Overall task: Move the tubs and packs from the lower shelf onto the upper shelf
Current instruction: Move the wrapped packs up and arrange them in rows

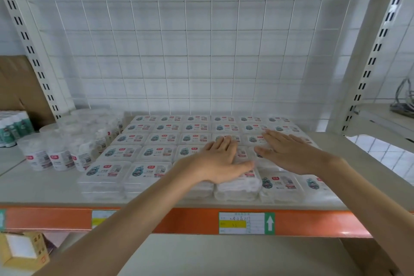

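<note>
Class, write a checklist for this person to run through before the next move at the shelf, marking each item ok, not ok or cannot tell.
1. Hands free: left hand and right hand lie flat on the packs, holding nothing: ok.
2. Packs in even rows on the upper shelf: ok.
3. Front row sits back from the orange beam: ok.
4. Tubs upright, left of the packs: ok.
5. Lower shelf emptied: cannot tell, only part shows.
</note>
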